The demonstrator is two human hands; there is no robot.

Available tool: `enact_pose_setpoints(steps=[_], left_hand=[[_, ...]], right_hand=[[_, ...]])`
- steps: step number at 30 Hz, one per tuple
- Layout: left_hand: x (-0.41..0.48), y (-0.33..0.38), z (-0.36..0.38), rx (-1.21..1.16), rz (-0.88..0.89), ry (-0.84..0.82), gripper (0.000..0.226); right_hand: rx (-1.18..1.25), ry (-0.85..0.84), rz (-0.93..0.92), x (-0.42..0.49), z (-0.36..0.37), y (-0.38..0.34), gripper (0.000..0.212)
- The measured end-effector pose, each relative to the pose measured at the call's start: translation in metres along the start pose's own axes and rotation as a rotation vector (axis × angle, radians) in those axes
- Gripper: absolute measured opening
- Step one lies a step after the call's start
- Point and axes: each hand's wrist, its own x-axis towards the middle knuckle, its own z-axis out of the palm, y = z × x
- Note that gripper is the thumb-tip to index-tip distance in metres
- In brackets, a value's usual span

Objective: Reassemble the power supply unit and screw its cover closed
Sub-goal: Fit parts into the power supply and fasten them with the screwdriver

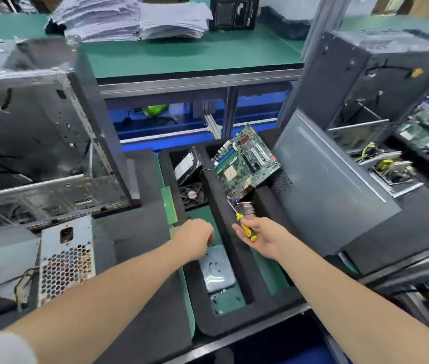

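Power supply unit (66, 258) sits left of both hands, nearest my left hand (195, 239), curled over screws (214, 264), grip unclear; right hand (258, 237) loosely holds screwdriver (246, 229).

1. A raised shelf (208, 53) topped with a green mat runs across the back, and an aluminium rail (197, 84) edges its front.
2. An aluminium upright post (318, 24) rises at the shelf's right end.
3. Stacks of white paper sheets (134, 19) and a black box (234, 11) sit on the shelf.
4. Blue bins (160, 127) line up below it.
5. The lower workbench has a green mat (230, 300), partly covered by black foam pads (142, 232).
6. The light is even, with soft shadows.
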Motion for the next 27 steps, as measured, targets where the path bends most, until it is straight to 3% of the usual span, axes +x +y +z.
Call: enact_pose_setpoints(steps=[3,6,19,23,27], left_hand=[[0.018,0.012,0.02,0.294,0.042,-0.028,0.027],[0.027,0.017,0.034,0.415,0.023,-0.068,0.019],[0.042,0.015,0.045,0.41,-0.05,-0.104,0.018],[0.046,0.009,0.043,0.257,-0.075,-0.1,0.029],[0.041,-0.005,0.014,-0.356,-0.15,0.092,0.02]], right_hand=[[0.045,-0.022,-0.013,0.002,-0.014,0.003,0.027],[0.034,-0.049,-0.015,0.002,-0.023,0.002,0.029],[-0.065,-0.12,-0.035,0.009,-0.045,-0.007,0.034],[-0.075,-0.125,-0.043,0.014,-0.042,-0.009,0.031],[-0.142,-0.165,-0.087,0.017,-0.027,-0.016,0.028]])
